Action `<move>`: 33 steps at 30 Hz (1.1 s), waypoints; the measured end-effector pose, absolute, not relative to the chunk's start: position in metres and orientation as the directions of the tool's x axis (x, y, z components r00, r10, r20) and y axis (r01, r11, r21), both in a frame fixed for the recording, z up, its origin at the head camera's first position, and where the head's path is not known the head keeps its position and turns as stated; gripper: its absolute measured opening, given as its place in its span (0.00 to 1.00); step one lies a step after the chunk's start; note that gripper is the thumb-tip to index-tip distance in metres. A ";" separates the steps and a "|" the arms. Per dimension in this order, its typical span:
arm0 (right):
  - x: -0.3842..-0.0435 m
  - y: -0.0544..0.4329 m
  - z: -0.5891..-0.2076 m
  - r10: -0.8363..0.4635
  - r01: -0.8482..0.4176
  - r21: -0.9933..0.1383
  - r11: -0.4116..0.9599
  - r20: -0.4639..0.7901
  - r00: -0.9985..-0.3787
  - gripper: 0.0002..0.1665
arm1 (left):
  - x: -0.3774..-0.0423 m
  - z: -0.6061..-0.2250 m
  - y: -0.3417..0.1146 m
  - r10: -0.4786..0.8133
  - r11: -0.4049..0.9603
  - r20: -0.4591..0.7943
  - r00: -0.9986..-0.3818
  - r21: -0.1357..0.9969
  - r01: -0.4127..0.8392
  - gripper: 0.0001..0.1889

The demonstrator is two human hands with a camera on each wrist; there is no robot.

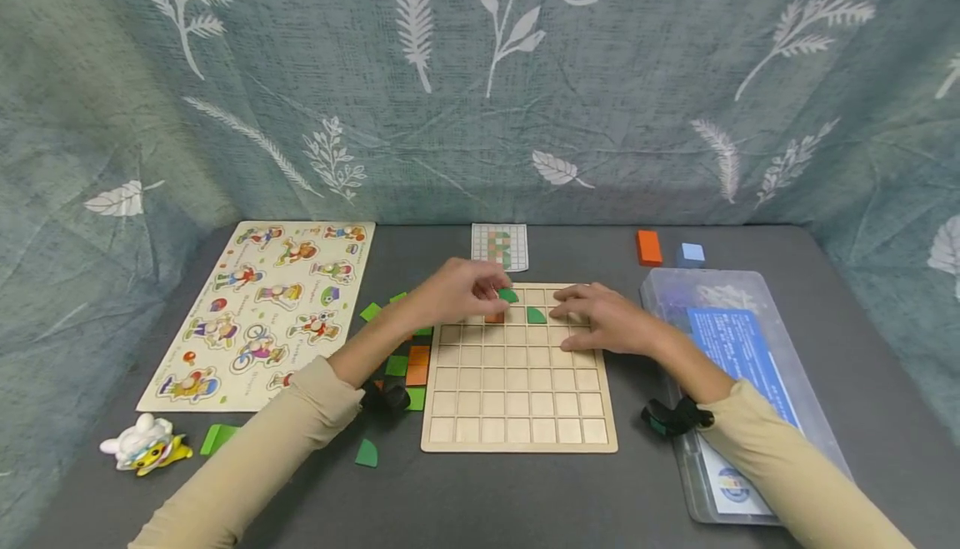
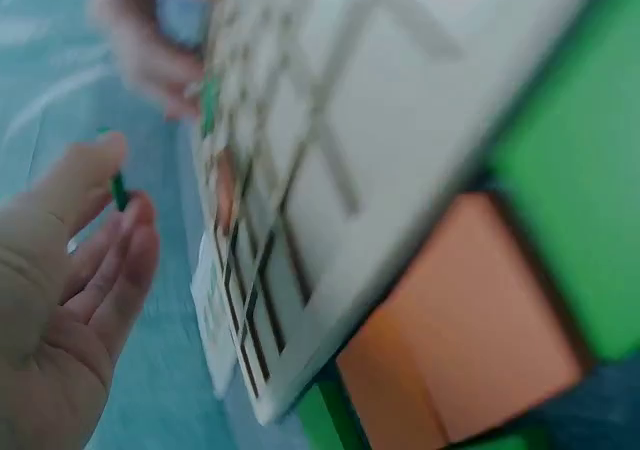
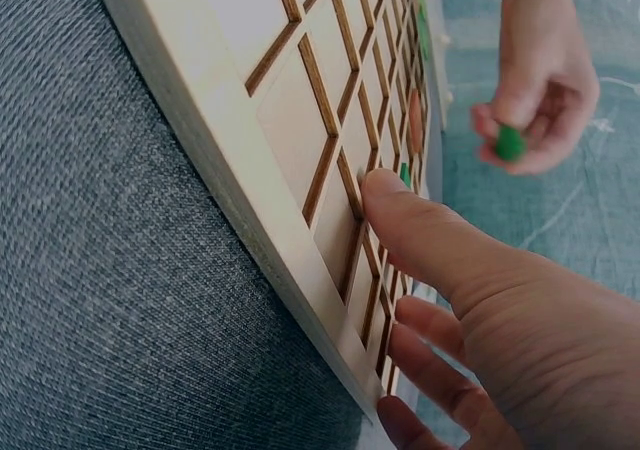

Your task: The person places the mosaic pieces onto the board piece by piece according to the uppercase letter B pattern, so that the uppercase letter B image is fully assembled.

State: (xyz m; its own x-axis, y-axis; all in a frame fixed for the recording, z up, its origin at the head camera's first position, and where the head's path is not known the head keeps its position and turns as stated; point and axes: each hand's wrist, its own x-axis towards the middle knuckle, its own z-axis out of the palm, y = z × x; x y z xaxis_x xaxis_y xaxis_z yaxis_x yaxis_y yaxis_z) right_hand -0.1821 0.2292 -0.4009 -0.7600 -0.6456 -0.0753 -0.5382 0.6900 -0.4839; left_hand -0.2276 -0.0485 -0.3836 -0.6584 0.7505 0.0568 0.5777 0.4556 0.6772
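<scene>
My left hand [image 1: 468, 291] is over the far left part of a wooden grid board [image 1: 517, 428]. Between thumb and fingers it pinches a green quarter-circle tile [image 3: 510, 143], raised off the board in the right wrist view. Below that hand an orange tile [image 1: 494, 317] sits in a cell, partly hidden by it. Another green quarter-circle tile [image 1: 536, 315] lies in a cell further right. My right hand [image 1: 603, 316] rests at the board's right side, fingers spread and holding nothing; its thumb [image 3: 400, 205] is against the grid.
Green and orange tiles [image 1: 417, 366] lie along the board's left edge, with a quarter-circle tile [image 1: 367, 453] nearer. A pattern card [image 1: 517, 264] is behind the board. A plastic box [image 1: 682, 449] stands right, a picture puzzle [image 1: 176, 349] and toy figure [image 1: 146, 445] left.
</scene>
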 end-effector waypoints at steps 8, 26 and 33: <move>-0.181 0.229 -0.400 -0.644 -0.542 -0.477 0.692 -0.069 -0.762 0.27 | -0.199 -0.380 -0.028 0.894 0.395 0.024 -0.447 0.430 0.812 0.15; -0.181 0.229 -0.402 -0.649 -0.552 -0.485 0.678 -0.045 -0.759 0.26 | -0.183 -0.378 -0.008 0.894 0.362 0.024 -0.448 0.552 0.751 0.09; -0.181 0.229 -0.402 -0.649 -0.553 -0.482 0.679 -0.044 -0.760 0.27 | -0.182 -0.377 -0.002 0.870 0.348 0.086 -0.485 0.589 0.729 0.09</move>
State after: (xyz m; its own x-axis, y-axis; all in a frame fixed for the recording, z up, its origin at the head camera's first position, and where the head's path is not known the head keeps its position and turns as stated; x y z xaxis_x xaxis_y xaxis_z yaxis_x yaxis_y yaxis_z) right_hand -0.1812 0.2295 -0.4016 -0.7596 -0.6489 -0.0437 -0.5527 0.6795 -0.4825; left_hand -0.1823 -0.0023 -0.3772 -0.4849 0.8703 0.0862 0.7294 0.3480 0.5890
